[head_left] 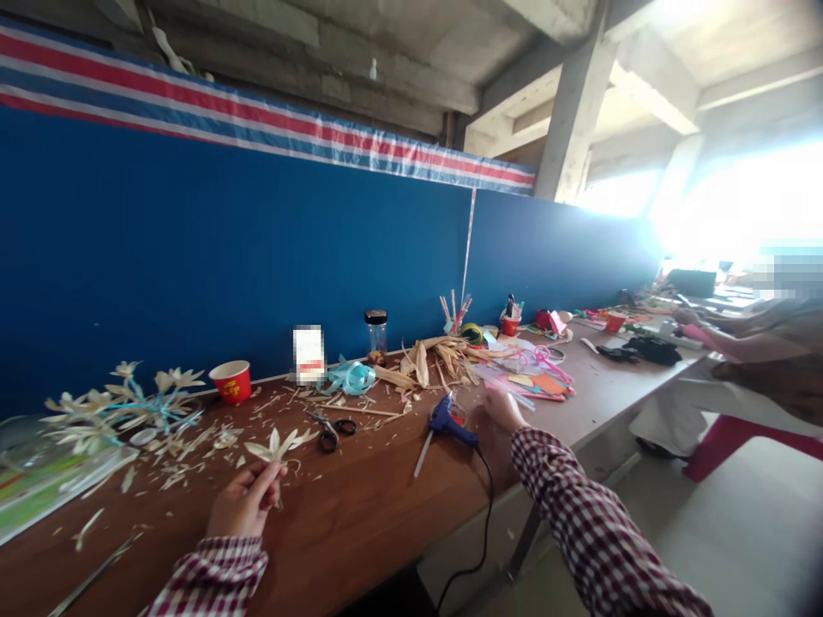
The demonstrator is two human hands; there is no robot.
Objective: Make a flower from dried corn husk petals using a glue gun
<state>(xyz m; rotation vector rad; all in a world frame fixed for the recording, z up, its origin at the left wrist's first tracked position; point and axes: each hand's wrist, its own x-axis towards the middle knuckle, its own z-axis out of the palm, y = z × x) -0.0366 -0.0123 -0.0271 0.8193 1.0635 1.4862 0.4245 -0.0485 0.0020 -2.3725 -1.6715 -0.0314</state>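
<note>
In the head view, the left hand (239, 501) pinches a pale flower (273, 446) between thumb and fingers, above the near left part of the brown table (360, 514); the fingers cover the flower's base, so what lies inside the grip is hard to see. Just beyond it lie dark-handled scissors (329, 434), their blades partly lost among pale scraps. The right hand (506, 410) reaches to the edge of the coloured paper (546, 383), near the dry husks (421, 364); its fingertips are blurred, and I cannot tell whether it is open or closed on anything. A blue glue gun (445, 418) lies just left of that hand, and its black cord (487, 497) drops past the table edge until the bottom of the frame cuts it off. A white card (309, 347) against the blue partition (257, 240) is pixelated, its print unreadable. The lid hides the top of the jar (376, 341); its contents are unclear. At far left, a clear bag (19, 441) is cut off. At far right, glare and pixelation obscure a seated person (759, 338), cropped by the frame.
</note>
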